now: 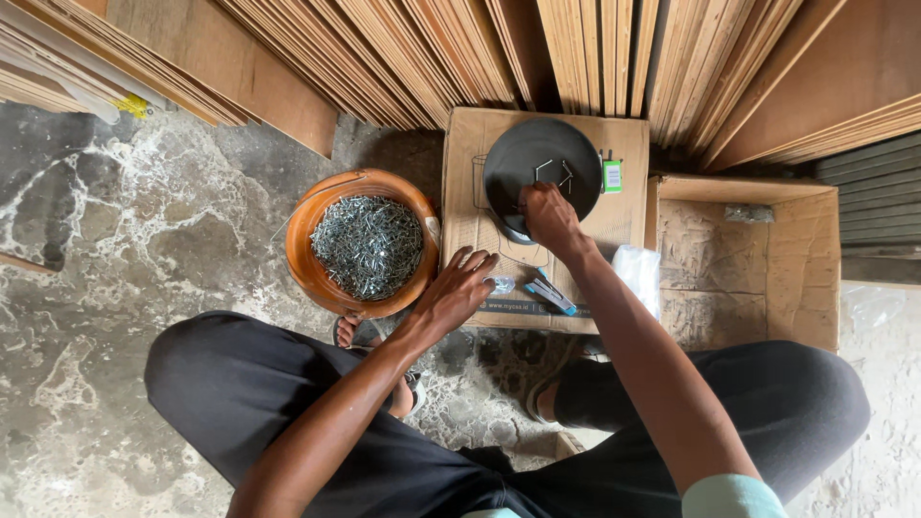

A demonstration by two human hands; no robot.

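Observation:
My right hand (549,219) rests, fingers bent, on the near rim of a black round pan (542,158) that holds a few loose nails (556,173). The pan lies on a closed cardboard box (470,221). My left hand (459,288) lies on the box's near left part, fingers spread, beside a small clear plastic packet (501,284). An orange bowl (302,240) full of small metal nails (367,246) stands just left of the box. I cannot tell whether the right fingers pinch anything.
An open empty carton (825,278) stands to the right. Stacked plywood sheets (432,48) lean along the back. A blue-and-white small pack (552,295) and a clear bag (638,269) lie on the box. My knees flank a stained concrete floor (115,249).

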